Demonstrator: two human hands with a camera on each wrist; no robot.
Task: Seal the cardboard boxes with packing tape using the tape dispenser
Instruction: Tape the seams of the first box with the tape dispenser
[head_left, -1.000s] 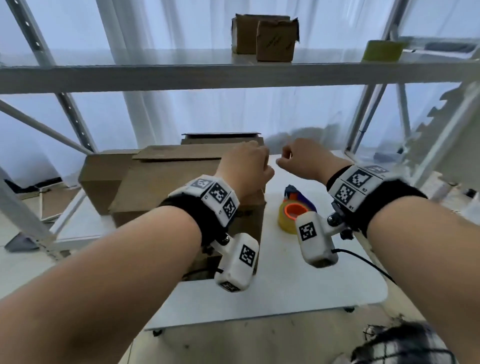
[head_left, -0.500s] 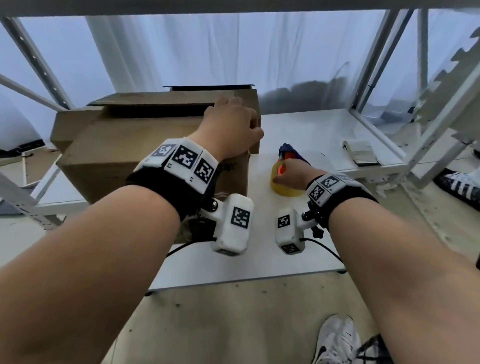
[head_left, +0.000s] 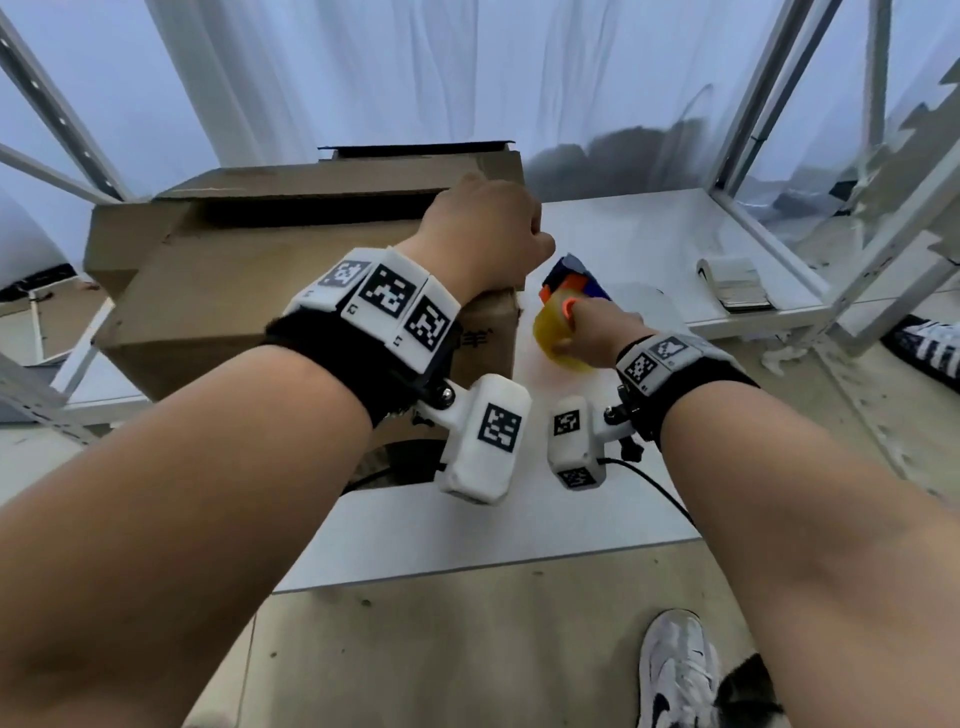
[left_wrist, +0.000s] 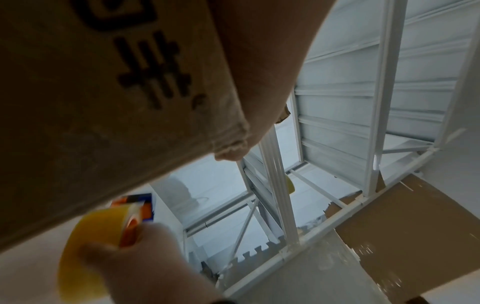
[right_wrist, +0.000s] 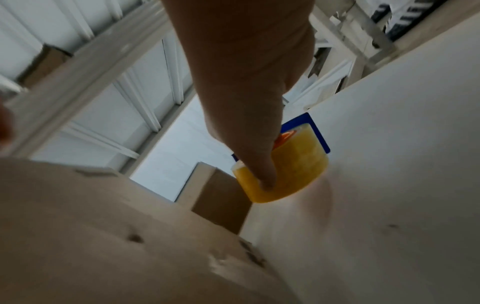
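Note:
A large brown cardboard box (head_left: 249, 291) stands on the left of the white table (head_left: 467, 530), its top flaps slightly apart. My left hand (head_left: 483, 234) lies on the box's top right corner, fingers bent over the flap and thumb down the side; the left wrist view shows the printed box side (left_wrist: 103, 102) against my palm. Just right of the box is the tape dispenser (head_left: 571, 275), blue and orange, carrying a yellow tape roll (head_left: 553, 338). My right hand (head_left: 592, 332) grips the tape roll (right_wrist: 291, 170), one finger (right_wrist: 246, 127) across its face.
A second box (head_left: 415, 150) sits behind the first. A small white stack (head_left: 732, 286) lies on the lower white shelf to the right. White metal frame posts (head_left: 753, 104) rise on both sides. A black cable (head_left: 660, 493) trails over the table's front edge. Shoes show on the floor.
My right hand dropped from beside the box top down to the dispenser and closed on the tape roll. The left hand stayed on the box corner. The head view tilted downward.

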